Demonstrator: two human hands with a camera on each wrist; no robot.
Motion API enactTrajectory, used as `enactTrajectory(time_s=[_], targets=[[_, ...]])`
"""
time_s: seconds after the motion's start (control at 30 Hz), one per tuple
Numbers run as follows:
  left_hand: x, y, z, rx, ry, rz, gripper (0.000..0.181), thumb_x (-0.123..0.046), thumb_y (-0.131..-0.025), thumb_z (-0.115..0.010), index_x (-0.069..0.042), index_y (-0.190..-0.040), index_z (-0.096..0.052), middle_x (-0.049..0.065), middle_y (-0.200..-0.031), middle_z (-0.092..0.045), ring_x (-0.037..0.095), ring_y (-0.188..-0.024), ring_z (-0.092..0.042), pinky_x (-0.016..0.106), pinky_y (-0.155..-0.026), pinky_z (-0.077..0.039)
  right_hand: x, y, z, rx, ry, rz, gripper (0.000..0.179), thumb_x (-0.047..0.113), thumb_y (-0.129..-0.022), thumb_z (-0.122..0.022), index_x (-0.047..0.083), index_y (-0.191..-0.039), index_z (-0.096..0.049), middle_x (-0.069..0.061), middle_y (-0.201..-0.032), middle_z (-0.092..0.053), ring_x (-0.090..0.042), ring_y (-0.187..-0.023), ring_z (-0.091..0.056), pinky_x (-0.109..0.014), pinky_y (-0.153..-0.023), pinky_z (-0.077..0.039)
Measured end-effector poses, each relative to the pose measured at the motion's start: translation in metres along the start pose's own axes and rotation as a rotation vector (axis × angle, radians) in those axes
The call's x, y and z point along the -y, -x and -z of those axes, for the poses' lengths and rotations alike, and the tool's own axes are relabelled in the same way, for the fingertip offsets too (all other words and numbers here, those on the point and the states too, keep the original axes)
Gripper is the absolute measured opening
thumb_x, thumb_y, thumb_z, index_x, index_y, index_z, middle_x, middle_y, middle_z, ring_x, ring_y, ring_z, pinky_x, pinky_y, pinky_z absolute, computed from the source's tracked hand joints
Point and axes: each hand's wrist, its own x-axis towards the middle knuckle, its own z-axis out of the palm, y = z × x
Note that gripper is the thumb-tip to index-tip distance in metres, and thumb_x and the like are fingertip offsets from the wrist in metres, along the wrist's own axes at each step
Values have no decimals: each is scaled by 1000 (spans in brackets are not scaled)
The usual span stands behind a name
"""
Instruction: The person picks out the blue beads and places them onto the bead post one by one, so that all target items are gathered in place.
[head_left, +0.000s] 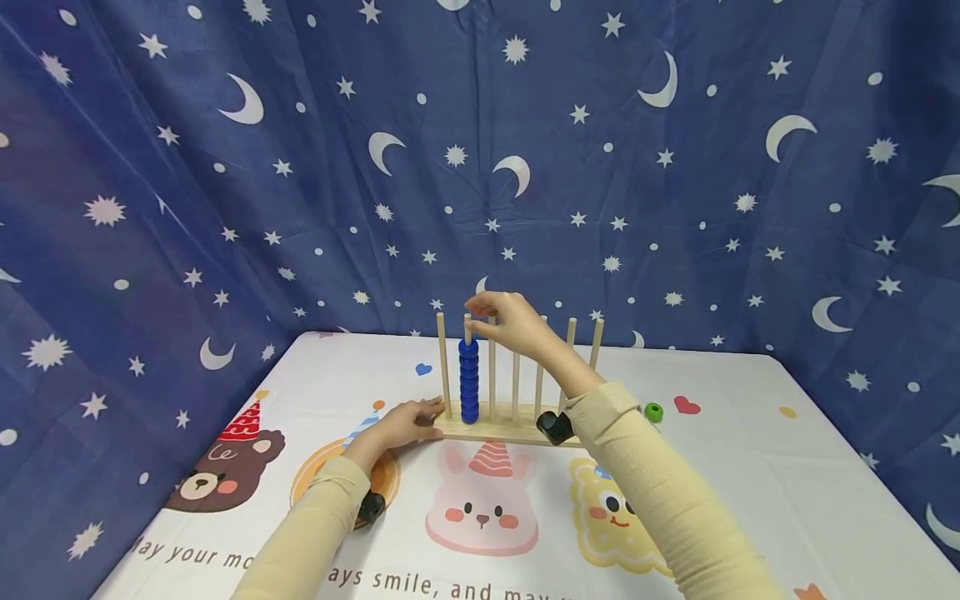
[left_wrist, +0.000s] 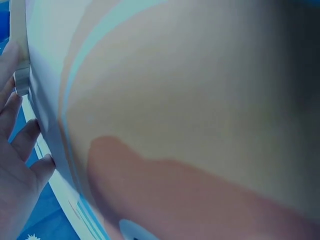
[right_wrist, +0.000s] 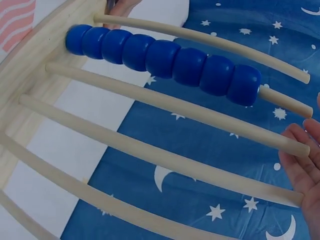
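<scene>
A wooden bead rack, its long flat base [head_left: 495,429] topped by a row of upright rods, stands on the table. Blue beads [head_left: 468,382] are stacked on the second rod from the left. My right hand [head_left: 513,323] is at that rod's bare top, thumb and fingers apart on either side. No bead shows in the right hand [right_wrist: 307,160] in the right wrist view, though that hand is partly cut off. Fingers of my left hand [head_left: 405,423] touch the base's left end. The left wrist view has the left hand [left_wrist: 17,175] with its fingers spread.
A green bead [head_left: 654,412] lies right of the rack, partly behind my right sleeve [head_left: 645,467]. The white tablecloth [head_left: 735,500] bears printed cartoon figures. A blue curtain [head_left: 570,192] with moons and stars hangs behind the table and at its sides.
</scene>
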Motion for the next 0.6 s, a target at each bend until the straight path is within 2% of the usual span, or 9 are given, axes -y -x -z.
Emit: enactTrajectory(time_s=[0.23, 0.37, 0.6], targets=[[-1, -3, -2, 4, -17, -24, 54, -20, -84, -70, 2, -130, -53, 19, -143, -44, 41, -133, -38, 52, -111, -31, -3, 11, 3, -20, 47, 98, 37, 19, -94, -58, 0, -126, -57, -16, -126, -61, -28, -116, -59, -39, -99, -49], [-2, -1, 0, 8, -14, -16, 53, -19, -84, -70, 4, -130, -53, 19, -143, -44, 41, -132, -40, 51, -110, -32, 0, 17, 7, -30, 68, 159, 37, 21, -95, -57, 2, -127, -57, -14, -128, -60, -26, -113, -60, -39, -98, -50], [-6, -3, 4, 24, -38, -47, 52, -18, -84, -69, 6, -128, -53, 24, -141, -44, 44, -131, -38, 54, -110, -31, 10, 30, 21, -51, 75, 163, 37, 21, -94, -57, 3, -127, -57, -13, -128, -61, -26, -119, -57, -40, -102, -47]])
